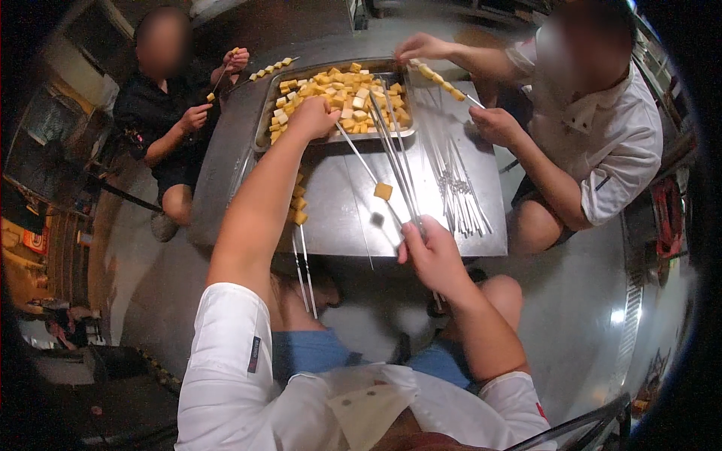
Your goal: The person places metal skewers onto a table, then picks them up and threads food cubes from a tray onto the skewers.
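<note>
My right hand [431, 251] grips a bundle of flat metal skewers [397, 160] at the near edge of the steel table. One skewer from this hand slants to the left and carries a single yellow cube of food [383, 191] partway along. Its far end meets my left hand [316, 117], whose fingers are curled over the near side of the steel tray [333, 141]. What those fingers hold is hidden. Yellow and whitish cubes [355, 93] are heaped in the tray. Beneath my left forearm lie loaded skewers [299, 217], their bare ends jutting past the table edge.
Loose metal skewers [465, 197] lie on the right of the steel table [333, 237]. At right, a person in white [603, 129] holds a loaded skewer [437, 79]. A person in dark clothes [163, 107] at left holds another. One loaded skewer [271, 69] rests behind the tray.
</note>
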A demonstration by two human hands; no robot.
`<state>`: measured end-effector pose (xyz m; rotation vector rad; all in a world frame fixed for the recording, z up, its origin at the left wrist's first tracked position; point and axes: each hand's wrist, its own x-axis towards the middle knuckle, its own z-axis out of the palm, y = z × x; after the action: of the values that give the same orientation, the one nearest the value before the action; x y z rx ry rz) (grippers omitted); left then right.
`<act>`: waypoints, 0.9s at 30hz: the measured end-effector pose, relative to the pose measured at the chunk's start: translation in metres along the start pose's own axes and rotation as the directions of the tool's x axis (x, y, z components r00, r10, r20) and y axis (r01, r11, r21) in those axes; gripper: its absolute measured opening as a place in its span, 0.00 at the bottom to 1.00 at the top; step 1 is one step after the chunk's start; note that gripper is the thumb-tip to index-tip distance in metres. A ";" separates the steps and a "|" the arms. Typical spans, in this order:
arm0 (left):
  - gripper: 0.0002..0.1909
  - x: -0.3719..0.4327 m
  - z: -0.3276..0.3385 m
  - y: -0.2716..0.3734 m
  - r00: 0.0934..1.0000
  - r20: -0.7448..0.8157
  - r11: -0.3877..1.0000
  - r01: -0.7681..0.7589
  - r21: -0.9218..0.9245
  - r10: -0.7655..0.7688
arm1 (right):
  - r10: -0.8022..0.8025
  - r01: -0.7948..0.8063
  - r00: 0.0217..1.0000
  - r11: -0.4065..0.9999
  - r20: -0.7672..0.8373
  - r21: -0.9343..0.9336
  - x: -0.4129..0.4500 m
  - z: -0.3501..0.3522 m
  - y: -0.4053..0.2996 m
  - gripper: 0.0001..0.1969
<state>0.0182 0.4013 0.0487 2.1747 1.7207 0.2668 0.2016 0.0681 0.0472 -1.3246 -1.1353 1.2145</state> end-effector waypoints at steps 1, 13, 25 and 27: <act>0.16 0.000 0.002 -0.001 1.000 0.003 1.000 0.001 0.000 -0.001 | -0.001 0.001 1.000 1.000 0.005 -0.005 0.001 -0.001 -0.001 0.12; 0.12 -0.033 -0.006 -0.013 0.936 -0.298 0.940 -0.259 -0.223 0.188 | 0.031 -0.031 1.000 0.999 0.001 -0.040 0.002 -0.003 0.006 0.12; 0.17 -0.130 -0.010 -0.044 0.941 -0.117 -0.289 -0.214 -0.933 -0.317 | 0.079 -0.078 0.996 0.997 0.042 -0.029 -0.001 0.015 0.000 0.11; 0.13 -0.136 -0.010 -0.053 0.958 -0.002 -0.532 -0.161 -0.831 -0.287 | 0.124 -0.122 0.990 0.992 0.069 -0.036 -0.001 0.017 -0.004 0.11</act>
<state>-0.0665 0.2817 0.0470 0.3381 0.6191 1.4839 0.1843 0.0688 0.0504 -1.4023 -1.1408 1.3479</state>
